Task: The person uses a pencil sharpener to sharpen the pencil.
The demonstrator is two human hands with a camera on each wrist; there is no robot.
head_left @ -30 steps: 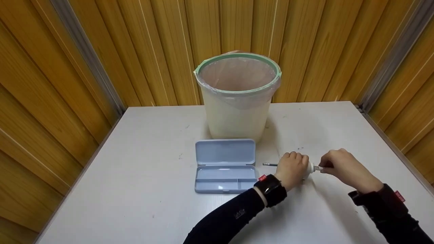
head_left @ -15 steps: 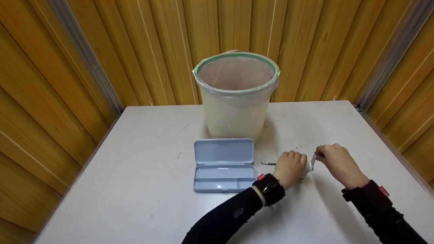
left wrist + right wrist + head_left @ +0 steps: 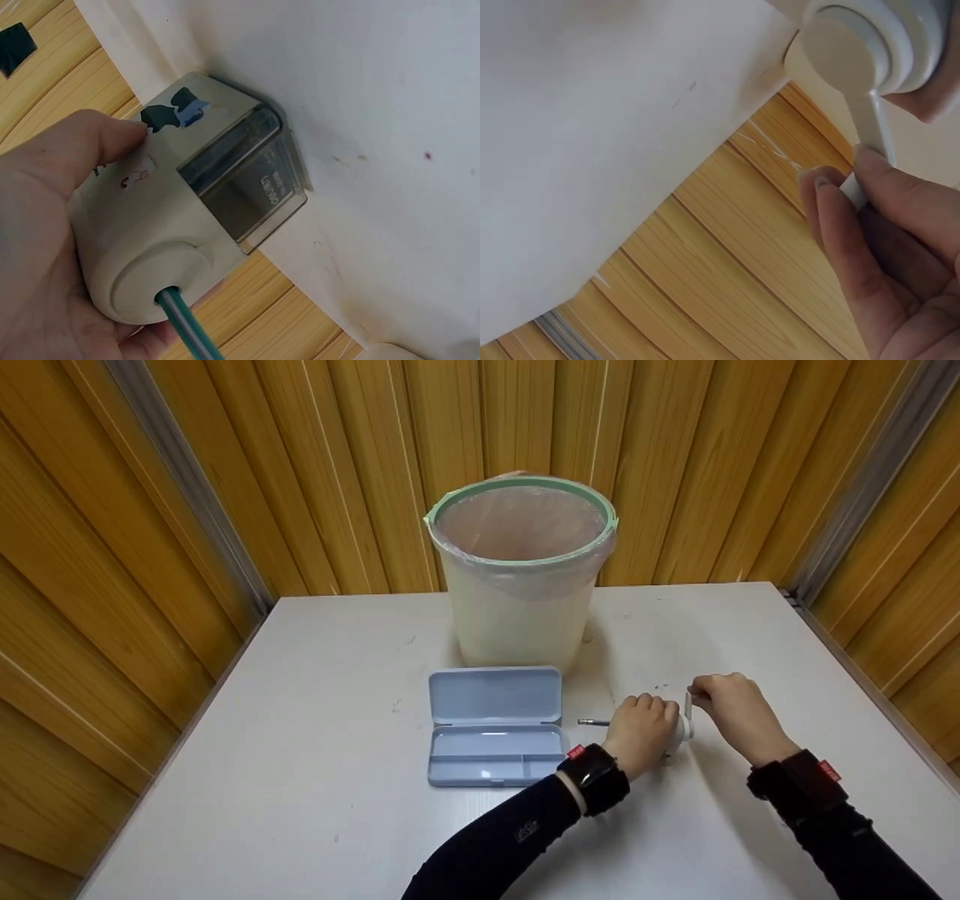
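My left hand (image 3: 641, 735) grips a white pencil sharpener (image 3: 150, 225) with a see-through shavings drawer (image 3: 251, 187), thumb on its stickered side. A green striped pencil (image 3: 186, 322) is stuck in the sharpener's round hole. In the head view the pencil's end (image 3: 592, 722) pokes out left of that hand, while the hand hides most of the sharpener. My right hand (image 3: 739, 716) pinches the grip of the white crank handle (image 3: 870, 124) between thumb and fingers, on the sharpener's right end. The crank arm points upward in the head view.
Left of the hands lies an opened light-blue pencil case (image 3: 476, 741) with divided compartments. Behind it stands a cream bin (image 3: 521, 619) with a green rim and plastic liner. All rest on a white table (image 3: 300, 735) against wood-patterned walls (image 3: 360, 472).
My right hand has moved up and to the left, swinging the crank from pointing rightward to upward. The left hand keeps its hold on the sharpener, almost unmoved.
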